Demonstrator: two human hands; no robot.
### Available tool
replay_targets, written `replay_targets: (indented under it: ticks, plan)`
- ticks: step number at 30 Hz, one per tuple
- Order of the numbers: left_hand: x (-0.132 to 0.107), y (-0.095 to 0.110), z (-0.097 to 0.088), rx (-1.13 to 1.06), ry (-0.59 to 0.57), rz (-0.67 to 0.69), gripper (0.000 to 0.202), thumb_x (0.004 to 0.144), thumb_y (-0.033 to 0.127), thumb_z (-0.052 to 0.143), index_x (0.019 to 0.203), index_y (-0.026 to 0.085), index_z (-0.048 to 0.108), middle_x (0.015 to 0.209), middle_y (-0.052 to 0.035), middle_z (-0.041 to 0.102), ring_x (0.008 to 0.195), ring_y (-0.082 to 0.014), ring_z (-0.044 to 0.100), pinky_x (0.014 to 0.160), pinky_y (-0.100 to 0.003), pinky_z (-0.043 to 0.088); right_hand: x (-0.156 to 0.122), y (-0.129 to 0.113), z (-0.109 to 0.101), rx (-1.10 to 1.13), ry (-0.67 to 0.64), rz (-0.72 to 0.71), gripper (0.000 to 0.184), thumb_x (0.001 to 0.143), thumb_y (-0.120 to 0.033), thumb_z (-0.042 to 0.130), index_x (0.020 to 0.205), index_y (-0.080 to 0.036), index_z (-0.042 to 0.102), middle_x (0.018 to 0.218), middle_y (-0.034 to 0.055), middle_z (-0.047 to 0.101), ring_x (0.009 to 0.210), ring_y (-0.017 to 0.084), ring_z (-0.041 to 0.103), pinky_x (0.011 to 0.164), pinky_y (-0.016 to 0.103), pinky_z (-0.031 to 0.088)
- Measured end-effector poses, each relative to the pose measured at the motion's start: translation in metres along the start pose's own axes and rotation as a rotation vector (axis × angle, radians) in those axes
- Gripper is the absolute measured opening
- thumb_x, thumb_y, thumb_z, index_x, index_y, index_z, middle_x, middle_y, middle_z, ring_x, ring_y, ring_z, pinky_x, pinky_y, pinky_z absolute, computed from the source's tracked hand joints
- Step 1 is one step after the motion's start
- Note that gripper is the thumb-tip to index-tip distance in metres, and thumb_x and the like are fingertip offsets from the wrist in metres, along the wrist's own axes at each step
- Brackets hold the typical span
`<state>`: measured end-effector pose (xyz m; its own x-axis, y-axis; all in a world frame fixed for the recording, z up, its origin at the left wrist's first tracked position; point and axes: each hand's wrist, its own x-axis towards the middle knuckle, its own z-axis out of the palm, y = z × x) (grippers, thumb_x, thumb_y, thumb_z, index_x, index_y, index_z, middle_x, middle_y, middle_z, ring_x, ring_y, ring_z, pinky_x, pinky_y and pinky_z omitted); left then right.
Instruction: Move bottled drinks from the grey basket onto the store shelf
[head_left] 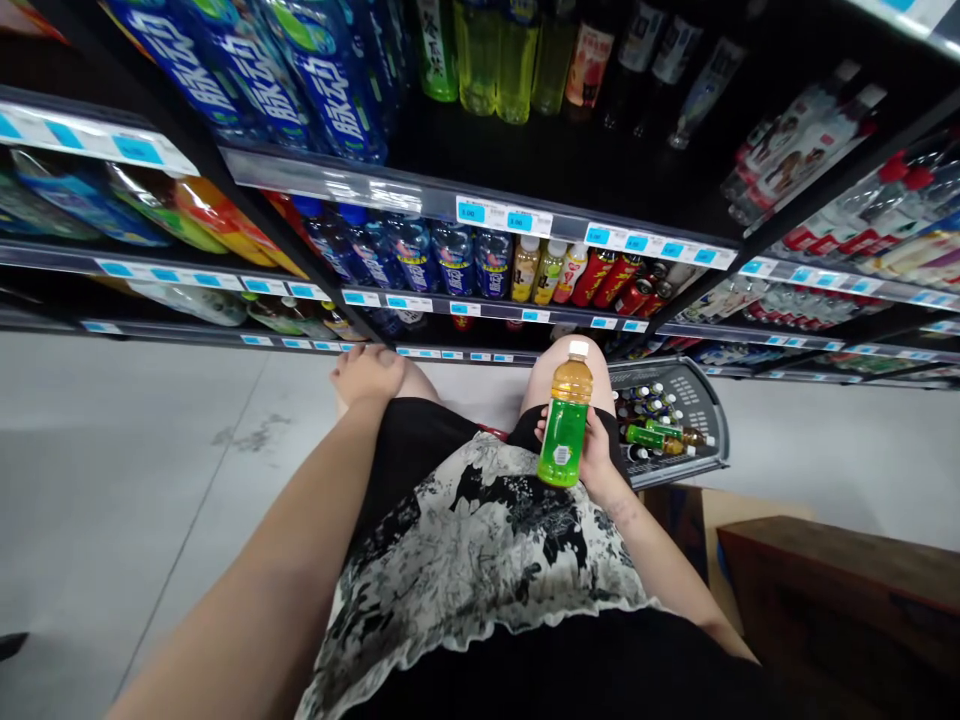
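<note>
My right hand (596,450) is wrapped round a drink bottle (564,435) with a green label, a white cap and amber liquid inside. The bottle stands nearly upright over my right thigh, its barcode side facing me. Over on the other side, my left hand (367,375) lies on my left knee with nothing visible in it. Beside my right leg, a grey shopping basket (705,385) on the floor contains several bottles, among them green-labelled bottles (656,438) lying on their sides.
Drink shelves (420,190) cross the view ahead, with blue-labelled bottles (330,80) at upper left and smaller bottles (454,260) on a lower level. Red cans (637,295) sit further right. Cardboard boxes (825,570) stand at lower right, behind the basket.
</note>
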<state>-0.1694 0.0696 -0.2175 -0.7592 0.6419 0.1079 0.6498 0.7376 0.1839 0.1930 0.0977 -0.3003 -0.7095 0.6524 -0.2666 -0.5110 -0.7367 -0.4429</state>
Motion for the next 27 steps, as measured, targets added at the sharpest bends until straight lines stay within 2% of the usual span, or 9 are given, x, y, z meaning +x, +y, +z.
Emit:
replay_targets:
  ticks: [4,7,13,21,24,27]
  plan:
    - [0.0003,-0.0006,0.0030,-0.008,0.015,0.000,0.060,0.089,0.048,0.048,0.137,0.018,0.067,0.155,-0.0115,0.049,0.141,-0.0383,0.040,0.114,-0.059,0.036,-0.0003,0.0054,0.0066,0.006,0.010,0.019,0.091,0.054,-0.067,0.080,0.120,-0.008,0.057,0.119,0.0130,0.064,0.123,0.019,0.062,0.115,0.043,0.055]
    - [-0.0010,-0.0003,0.0013,-0.009,0.005,0.003,0.060,0.090,0.048,0.048,0.138,0.018,0.066,0.155,-0.0120,0.049,0.140,-0.0398,0.040,0.114,-0.060,0.035,-0.0009,0.0077,0.0053,-0.025,-0.006,0.039,0.088,0.057,-0.064,0.076,0.123,-0.007,0.056,0.121,0.0131,0.064,0.121,0.020,0.064,0.116,0.045,0.054]
    - [-0.0039,0.0019,-0.0019,0.004,-0.001,0.010,0.059,0.091,0.046,0.048,0.139,0.017,0.065,0.154,-0.0129,0.050,0.140,-0.0399,0.040,0.114,-0.060,0.035,-0.0015,0.0055,0.0066,-0.033,0.008,0.009,0.078,0.058,-0.062,0.075,0.110,-0.007,0.059,0.108,0.0115,0.066,0.125,0.016,0.062,0.121,0.036,0.052]
    - [-0.0015,0.0010,0.0026,0.018,0.017,0.004,0.057,0.090,0.045,0.049,0.137,0.019,0.067,0.155,-0.0115,0.050,0.140,-0.0381,0.041,0.115,-0.058,0.036,-0.0005,0.0058,0.0037,0.012,-0.036,-0.005,0.065,0.062,-0.057,0.073,0.102,-0.006,0.063,0.100,0.0113,0.067,0.125,0.015,0.062,0.124,0.037,0.050]
    - [-0.0003,0.0008,0.0030,0.019,0.016,0.005,0.058,0.089,0.046,0.049,0.137,0.018,0.066,0.155,-0.0122,0.049,0.140,-0.0387,0.041,0.114,-0.058,0.036,-0.0001,0.0063,0.0020,0.015,-0.064,-0.006,0.063,0.066,-0.056,0.068,0.103,-0.005,0.063,0.100,0.0120,0.067,0.123,0.015,0.062,0.124,0.038,0.050]
    - [0.0002,0.0008,0.0030,0.017,0.021,0.004,0.057,0.089,0.045,0.049,0.136,0.018,0.067,0.155,-0.0125,0.050,0.140,-0.0393,0.041,0.113,-0.059,0.037,-0.0007,0.0068,0.0025,0.026,-0.064,0.005,0.068,0.065,-0.057,0.067,0.111,-0.006,0.063,0.106,0.0127,0.067,0.121,0.015,0.063,0.121,0.038,0.052]
